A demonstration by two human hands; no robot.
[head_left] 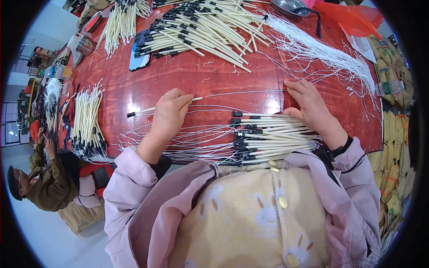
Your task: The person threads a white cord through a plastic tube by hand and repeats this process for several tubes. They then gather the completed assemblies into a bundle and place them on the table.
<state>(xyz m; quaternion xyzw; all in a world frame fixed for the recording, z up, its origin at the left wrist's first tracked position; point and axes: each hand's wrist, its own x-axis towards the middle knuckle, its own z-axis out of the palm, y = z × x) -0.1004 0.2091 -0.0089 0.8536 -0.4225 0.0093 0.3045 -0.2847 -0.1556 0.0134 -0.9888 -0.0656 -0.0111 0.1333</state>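
Note:
My left hand (166, 111) is closed around a thin pale stick (147, 110) with a black piece on its left end. The stick's bare right end sticks out past my fingers. A white string (246, 93) stretches almost straight across the red table between my hands. Its right end meets the fingertips of my right hand (306, 100), whose thumb is apart from the index finger. Just below my right hand lies a pile of similar sticks (277, 138), black ends to the left, with white strings (187, 139) trailing from them toward my left forearm.
The red table (223, 80) holds a large heap of sticks (201, 27) at the back, a phone (139, 61), a bundle of white strings (326, 51) and a metal bowl (289, 6). Another stick bundle (87, 118) lies left. A person (44, 183) sits farther left; sacks (393, 152) are stacked right.

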